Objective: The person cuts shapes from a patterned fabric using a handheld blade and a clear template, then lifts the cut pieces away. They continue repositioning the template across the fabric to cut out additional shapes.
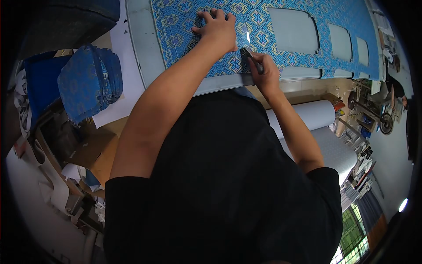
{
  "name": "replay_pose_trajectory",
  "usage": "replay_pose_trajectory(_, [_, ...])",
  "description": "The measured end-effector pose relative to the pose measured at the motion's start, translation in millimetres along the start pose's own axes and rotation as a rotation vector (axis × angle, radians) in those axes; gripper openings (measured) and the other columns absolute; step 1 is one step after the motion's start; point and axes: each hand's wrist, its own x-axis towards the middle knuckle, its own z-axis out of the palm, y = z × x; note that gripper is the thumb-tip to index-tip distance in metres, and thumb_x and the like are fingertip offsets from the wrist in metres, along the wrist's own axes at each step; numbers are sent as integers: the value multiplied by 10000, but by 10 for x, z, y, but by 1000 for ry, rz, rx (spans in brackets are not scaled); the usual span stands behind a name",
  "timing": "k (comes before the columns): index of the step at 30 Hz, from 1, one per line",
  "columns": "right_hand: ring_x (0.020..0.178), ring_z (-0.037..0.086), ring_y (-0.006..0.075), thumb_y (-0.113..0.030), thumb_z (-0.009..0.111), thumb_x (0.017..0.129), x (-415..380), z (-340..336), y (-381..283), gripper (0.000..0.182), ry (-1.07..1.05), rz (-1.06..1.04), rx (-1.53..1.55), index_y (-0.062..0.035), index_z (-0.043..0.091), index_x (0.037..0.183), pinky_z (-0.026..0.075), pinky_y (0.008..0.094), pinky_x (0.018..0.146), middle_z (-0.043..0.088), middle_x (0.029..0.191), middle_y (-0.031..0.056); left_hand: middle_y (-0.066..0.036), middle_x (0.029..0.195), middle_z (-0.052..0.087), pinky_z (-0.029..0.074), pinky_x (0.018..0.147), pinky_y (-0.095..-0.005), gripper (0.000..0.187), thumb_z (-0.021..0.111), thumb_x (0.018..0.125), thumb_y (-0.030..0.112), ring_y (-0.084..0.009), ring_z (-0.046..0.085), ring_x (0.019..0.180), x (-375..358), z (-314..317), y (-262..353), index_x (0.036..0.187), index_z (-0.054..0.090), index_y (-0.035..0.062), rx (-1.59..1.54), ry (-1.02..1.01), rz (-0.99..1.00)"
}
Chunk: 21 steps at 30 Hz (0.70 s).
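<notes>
Blue patterned fabric [259,26] lies flat over a light grey table, with several rounded cut-outs showing the surface below. My left hand [218,31] presses down on the fabric at the top middle, its fingers spread. A shiny, see-through edge [247,36], perhaps of a clear template, shows beside that hand; most of it is hard to make out. My right hand [267,75] is closed around a dark-handled utility knife [256,63], close to the fabric's near edge. The knife's tip points toward my left hand, and its blade is too small to see clearly.
A stack of cut blue fabric pieces [83,83] stands on white paper at the left. Below it is a cardboard box [96,152]. Large pale rolls [307,116] lie under the table's right side. Another person [397,92] is at the far right, near a wheeled object [386,123].
</notes>
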Motion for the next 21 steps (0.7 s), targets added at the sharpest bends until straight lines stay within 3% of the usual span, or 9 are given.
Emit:
replay_pose_trajectory(1, [813, 729, 334, -92, 784, 895, -9, 34, 6, 199, 52, -52, 28, -23, 617, 977, 571, 387, 673, 737, 930, 157, -253, 1632, 223, 378, 1010, -831, 1049, 917, 738, 418, -656, 169, 1444, 0, 0, 2, 1584, 338, 199, 1, 2, 1])
replay_pose_trajectory(3, [825, 733, 314, -82, 785, 895, -28, 34, 39, 191, 104, -103, 56, -19, 624, 975, 572, 371, 684, 739, 943, 145, -241, 1622, 260, 475, 970, -784, 1010, 891, 757, 488, -648, 219, 1427, -13, 6, 2, 1562, 344, 219, 75, 26, 3])
replay_pose_trajectory(6, [827, 730, 324, -88, 775, 907, 116, -158, -29, 179, 4, 12, 58, -32, 622, 982, 572, 374, 696, 736, 930, 134, -235, 1624, 261, 465, 976, -789, 1016, 892, 754, 495, -642, 219, 1431, -7, 4, -9, 1564, 340, 225, 64, 11, 7])
replay_pose_trajectory(8, [837, 727, 331, -110, 771, 912, 287, -372, -37, 185, -290, 140, 12, -57, 609, 986, 572, 385, 707, 739, 932, 119, -231, 1623, 263, 464, 978, -790, 1014, 893, 753, 497, -637, 220, 1433, -7, 24, -12, 1561, 343, 230, 67, 22, 4])
replay_pose_trajectory(9, [837, 727, 331, -110, 771, 912, 364, -447, -25, 185, -290, 142, 16, -57, 609, 986, 572, 385, 707, 739, 932, 119, -227, 1622, 265, 462, 980, -791, 1011, 894, 751, 500, -632, 221, 1435, -6, 36, -15, 1558, 346, 234, 68, 33, 1])
replay_pose_trajectory(11, [828, 725, 343, -136, 764, 915, 520, -539, 35, 194, -451, -68, -33, -81, 597, 997, 563, 408, 689, 742, 937, 112, -218, 1616, 276, 462, 980, -791, 1004, 894, 750, 500, -626, 223, 1437, 4, 42, -20, 1553, 350, 241, 73, 36, -2])
replay_pose_trajectory(12, [828, 725, 343, -136, 764, 915, 577, -561, 62, 194, -454, -70, -29, -81, 597, 997, 563, 408, 689, 742, 937, 112, -210, 1610, 287, 462, 980, -791, 996, 894, 749, 500, -620, 225, 1439, 5, 50, -18, 1549, 355, 248, 74, 39, -5])
replay_pose_trajectory(14, [845, 727, 340, -73, 761, 908, 705, -586, 125, 197, -559, -204, -12, -52, 594, 1011, 564, 408, 685, 750, 967, 131, -199, 1603, 298, 462, 979, -793, 993, 899, 742, 499, -612, 230, 1439, 38, 95, -48, 1542, 362, 259, 91, 37, -9])
replay_pose_trajectory(21, [787, 720, 350, -66, 743, 898, 1064, -639, 94, 211, -775, -353, -109, -63, 581, 1033, 553, 436, 667, 737, 898, 136, -154, 1595, 333, 441, 1011, -792, 1039, 936, 687, 486, -562, 256, 1454, 8, 37, -38, 1546, 382, 303, 86, 36, -40])
